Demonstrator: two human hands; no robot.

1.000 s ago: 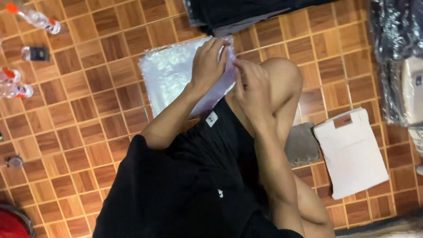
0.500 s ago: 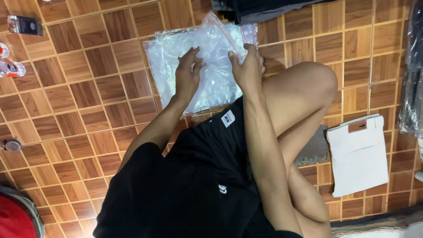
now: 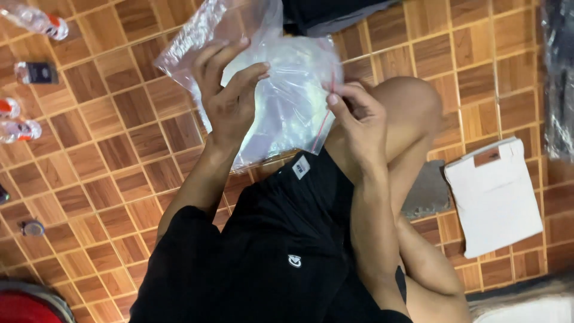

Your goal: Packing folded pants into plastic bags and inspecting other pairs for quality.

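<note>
The wooden parquet floor (image 3: 119,149) fills the view, and the person sits on it with one bare knee (image 3: 406,107) raised at centre right. Black clothing (image 3: 269,257) covers the lap and lower centre of the frame. The left arm rises from the lower left, forearm angled up toward the centre, and the left hand (image 3: 230,98) lies spread against the near face of a clear plastic bag (image 3: 287,101); its fingers (image 3: 215,57) extend up over the film and the thumb presses the front, so the grip is clamped on the bag. The right arm runs up along the raised leg, and the right hand (image 3: 356,116) meets the right edge of the bag, where thumb and forefinger are pinched together on the thin red seal strip (image 3: 326,116). The bag is held off the floor, above the lap and just left of the knee, tilted with its upper corner toward the top of the frame. It is transparent, wrinkled and glossy, with a pale, flat item showing through; what that item is cannot be told. A folded white garment (image 3: 496,197) lies on the floor to the right, well apart from the hands. Small plastic bottles (image 3: 36,21) lie at the upper left edge of the floor.
</note>
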